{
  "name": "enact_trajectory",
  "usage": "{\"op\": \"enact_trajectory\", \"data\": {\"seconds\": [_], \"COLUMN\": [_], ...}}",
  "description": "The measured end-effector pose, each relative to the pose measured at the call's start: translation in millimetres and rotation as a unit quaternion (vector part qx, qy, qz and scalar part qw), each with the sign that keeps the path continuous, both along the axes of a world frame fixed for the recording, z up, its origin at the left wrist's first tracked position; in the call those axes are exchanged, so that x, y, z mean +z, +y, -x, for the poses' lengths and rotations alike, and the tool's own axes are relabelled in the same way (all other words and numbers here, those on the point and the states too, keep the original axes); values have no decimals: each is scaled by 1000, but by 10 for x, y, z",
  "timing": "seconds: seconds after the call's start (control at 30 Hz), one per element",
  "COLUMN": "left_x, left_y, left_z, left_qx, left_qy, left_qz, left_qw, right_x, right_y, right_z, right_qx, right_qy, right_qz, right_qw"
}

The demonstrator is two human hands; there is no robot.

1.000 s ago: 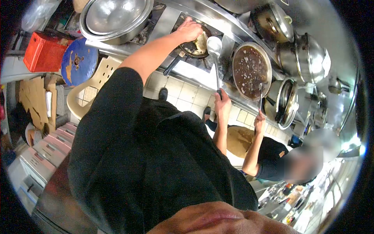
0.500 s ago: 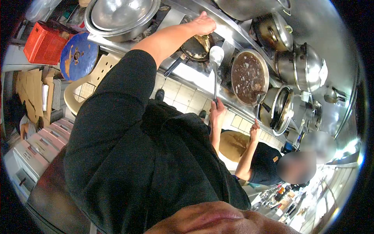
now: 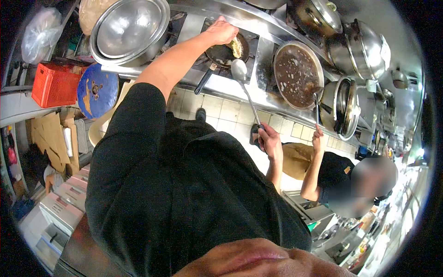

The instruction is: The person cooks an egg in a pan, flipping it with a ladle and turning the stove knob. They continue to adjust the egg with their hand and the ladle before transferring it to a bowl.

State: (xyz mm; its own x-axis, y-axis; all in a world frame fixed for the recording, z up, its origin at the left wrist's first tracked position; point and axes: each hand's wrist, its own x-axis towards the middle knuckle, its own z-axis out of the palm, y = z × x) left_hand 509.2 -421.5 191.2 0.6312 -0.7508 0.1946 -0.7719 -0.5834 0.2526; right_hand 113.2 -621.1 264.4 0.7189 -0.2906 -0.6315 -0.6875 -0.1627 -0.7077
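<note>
Over the frying pan (image 3: 214, 57) on the stove, my left hand (image 3: 222, 32) is closed, its fingers at the upper end of a browned, yellowish piece of food (image 3: 237, 48). The exact grip is hidden by the hand. My right hand (image 3: 270, 139) is wrapped around the dark handle of a long metal ladle (image 3: 239, 70). The ladle's bowl is at the pan's near right edge, just below the food. The pan's handle points down and left, past the stove's front edge.
At right, a co-worker's hand (image 3: 318, 138) holds a utensil in a wide pan of brown liquid (image 3: 297, 74). Lidded metal pots (image 3: 364, 51) stand behind it. Large metal bowls (image 3: 131, 32) sit at left, above a blue round stool top (image 3: 96, 90) and red crate (image 3: 54, 85).
My left hand has come lower over the pan and meets the food, which has turned more upright. The ladle has swung left, its bowl nearer the pan. The whole view has shifted.
</note>
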Motion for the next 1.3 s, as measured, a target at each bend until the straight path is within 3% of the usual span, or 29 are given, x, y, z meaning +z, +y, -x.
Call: {"op": "enact_trajectory", "data": {"seconds": [0.1, 0.2, 0.3, 0.4, 0.5, 0.6, 0.67, 0.83, 0.97, 1.07, 1.17, 1.3], "left_x": [138, 207, 424, 624, 332, -471, -757, -827, -823, -859, -923, -742], "left_y": [-118, -240, -331, -308, -116, 252, 431, 540, 586, 550, 476, 431], "left_z": [-33, -85, -59, 24, -96, -108, 37, 245, 250, 229, 267, 332], "left_qx": [-19, -31, -6, 68, 159, 214, 245, 278, 246, 252, 239, 250], "left_qy": [21, -37, -37, 37, 57, 68, 81, 89, 79, 72, 73, 83], "left_qz": [39, 89, 69, 179, 187, 214, 190, 140, 150, 84, 114, 28], "left_qw": [999, 995, 997, 981, 968, 951, 947, 946, 954, 961, 962, 964], "right_x": [37, 43, 37, 24, -10, -109, -130, -31, -126, -270, -138, -353], "right_y": [28, 67, 56, 39, 32, 32, 44, 118, 137, 127, 250, 172], "right_z": [2, 58, 139, 193, 201, 206, 200, 12, -317, -625, -942, -1067], "right_qx": [9, -2, -4, -22, -32, -36, -39, -45, 34, 115, 136, 181], "right_qy": [4, 2, -2, 5, 13, 14, 15, 4, -20, -51, -36, -28], "right_qz": [-22, -30, -20, -32, -30, -28, -24, 8, 115, 229, 240, 316], "right_qw": [1000, 1000, 1000, 999, 999, 999, 999, 999, 993, 965, 961, 931]}}
